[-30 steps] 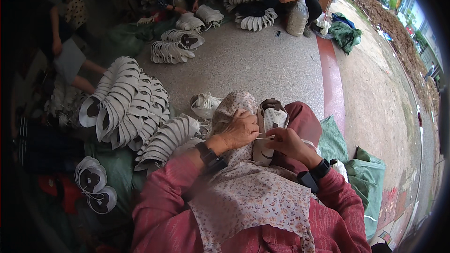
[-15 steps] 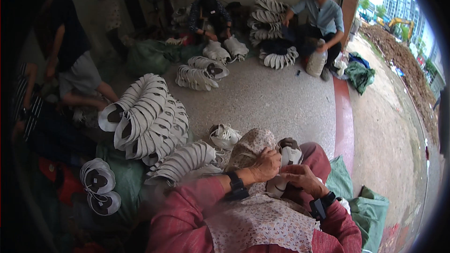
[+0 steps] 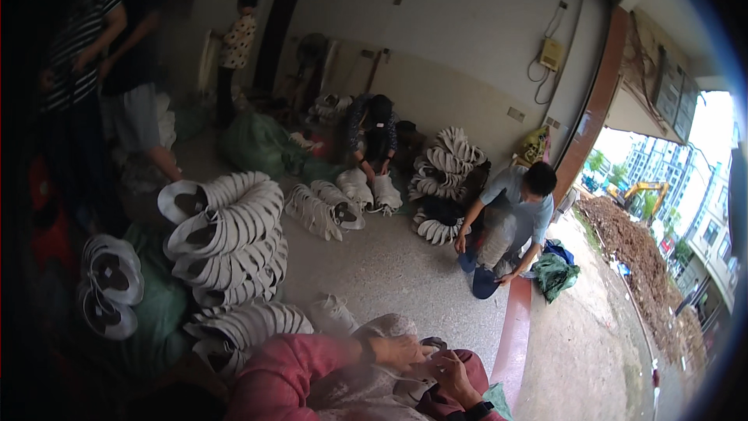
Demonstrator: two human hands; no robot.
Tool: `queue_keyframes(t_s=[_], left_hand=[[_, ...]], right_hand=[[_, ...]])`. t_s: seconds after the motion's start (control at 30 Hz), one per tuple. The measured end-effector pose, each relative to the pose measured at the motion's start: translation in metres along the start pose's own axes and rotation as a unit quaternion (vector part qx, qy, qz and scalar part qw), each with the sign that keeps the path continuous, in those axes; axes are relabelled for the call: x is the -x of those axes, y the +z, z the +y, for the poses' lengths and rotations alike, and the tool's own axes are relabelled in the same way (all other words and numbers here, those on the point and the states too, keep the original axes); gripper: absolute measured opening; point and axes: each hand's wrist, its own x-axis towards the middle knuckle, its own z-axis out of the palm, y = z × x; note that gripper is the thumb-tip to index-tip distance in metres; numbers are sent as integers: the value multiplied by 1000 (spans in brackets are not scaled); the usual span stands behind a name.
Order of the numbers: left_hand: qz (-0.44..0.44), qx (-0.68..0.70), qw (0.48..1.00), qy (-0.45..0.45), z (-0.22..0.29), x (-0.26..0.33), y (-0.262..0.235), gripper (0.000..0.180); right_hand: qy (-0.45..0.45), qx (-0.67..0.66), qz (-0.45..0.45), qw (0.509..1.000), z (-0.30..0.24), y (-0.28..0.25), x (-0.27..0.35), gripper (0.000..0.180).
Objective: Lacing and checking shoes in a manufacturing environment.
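Above my lap, at the lower edge, my left hand (image 3: 401,352) and my right hand (image 3: 454,376) are close together with fingers bent into pinches. Whatever thin thing they grip is too small and blurred to make out. A white and dark shoe upper (image 3: 434,342) shows just behind and between them, partly covered by my fingers. Patterned cloth (image 3: 354,391) covers my lap. Left of my hands, a laced white shoe upper (image 3: 333,314) rests on the floor, beside a row of nested white shoe uppers (image 3: 253,325).
A tall heap of nested uppers (image 3: 226,238) stands at left, near a looped bundle (image 3: 111,284) on a green sack (image 3: 156,320). One co-worker (image 3: 518,218) crouches ahead right; another (image 3: 374,136) bends over uppers farther back. More people stand at left. A pink threshold strip (image 3: 514,327) borders the outdoor ground.
The view has tilted up, so my hands sit lower in it. The co-worker at right has gone from sitting upright to bending forward, hands down at dark blue items. My hands remain together.
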Motion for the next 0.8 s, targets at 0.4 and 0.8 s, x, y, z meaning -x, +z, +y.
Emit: queue_keyframes(t_s=[0.4, 0.8], left_hand=[[19, 158, 985, -65, -24, -17, 33, 36], [43, 296, 954, -9, -52, -14, 50, 20]], right_hand=[[68, -115, -191, 972, 23, -12, -11, 17], [64, -39, -178, 981, 0, -13, -28, 13]])
